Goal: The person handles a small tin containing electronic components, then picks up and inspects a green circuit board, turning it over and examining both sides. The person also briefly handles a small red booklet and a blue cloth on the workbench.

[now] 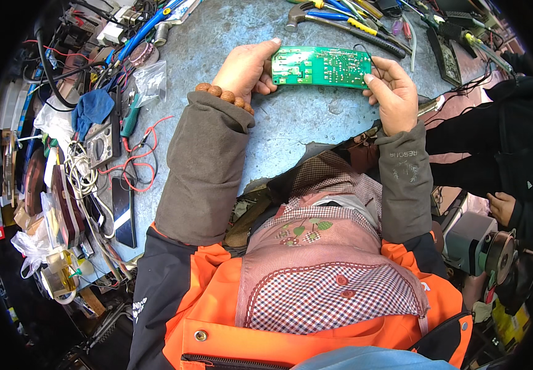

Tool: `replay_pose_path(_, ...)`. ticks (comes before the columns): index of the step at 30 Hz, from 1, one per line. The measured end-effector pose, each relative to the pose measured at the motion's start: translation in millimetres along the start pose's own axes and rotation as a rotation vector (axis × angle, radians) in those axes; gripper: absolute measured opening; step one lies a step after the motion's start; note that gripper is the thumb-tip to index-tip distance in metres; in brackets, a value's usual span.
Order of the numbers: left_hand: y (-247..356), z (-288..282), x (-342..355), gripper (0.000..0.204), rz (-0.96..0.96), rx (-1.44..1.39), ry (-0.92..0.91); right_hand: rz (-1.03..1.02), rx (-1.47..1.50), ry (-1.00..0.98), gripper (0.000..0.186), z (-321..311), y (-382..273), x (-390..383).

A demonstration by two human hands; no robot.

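Observation:
A green circuit board (322, 66) is held up level above the worktable, its soldered side facing me. My left hand (246, 69) grips its left end, thumb along the top corner and fingers behind. At the other end, my right hand (393, 91) pinches the board's right edge between thumb and fingers. A thin dark wire (364, 49) curves at the board's upper right corner. Whatever parts sit on the far side of the board are hidden.
The blue worktable (291, 126) has a ragged front edge. Along its far side lie a hammer (297, 15) and several hand tools. On the left are a multimeter (102, 143), red test leads (150, 154), a green-handled screwdriver (131, 117) and clutter. Another person's hand (502, 207) shows at right, near a grey machine (468, 237).

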State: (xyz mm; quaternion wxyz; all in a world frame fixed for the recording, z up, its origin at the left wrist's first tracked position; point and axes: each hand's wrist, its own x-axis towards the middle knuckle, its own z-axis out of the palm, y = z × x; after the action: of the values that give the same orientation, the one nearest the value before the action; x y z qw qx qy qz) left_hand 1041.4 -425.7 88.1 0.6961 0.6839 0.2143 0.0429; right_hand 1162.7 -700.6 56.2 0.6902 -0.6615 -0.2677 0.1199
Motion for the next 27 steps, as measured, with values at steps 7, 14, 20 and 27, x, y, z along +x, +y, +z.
replay_pose_path(7, 0.7, 1.7, -0.8, 0.047, -0.006, -0.01, 0.008, -0.001, 0.008, -0.004, 0.036, 0.2, -0.2, -0.4)
replay_pose_path(14, 1.7, 2.6, -2.4, 0.047, 0.002, -0.019, 0.012, -0.001, 0.003, 0.002, 0.036, 1.2, -1.0, -0.8)
replay_pose_path(20, 2.9, 3.3, -3.6, 0.045, -0.001, -0.017, 0.011, -0.021, -0.018, 0.004, 0.036, 0.8, -0.2, -0.7)
replay_pose_path(27, 1.5, 1.9, -2.0, 0.045, -0.007, -0.02, 0.002, -0.017, -0.015, -0.002, 0.037, 0.4, 0.1, -0.3)
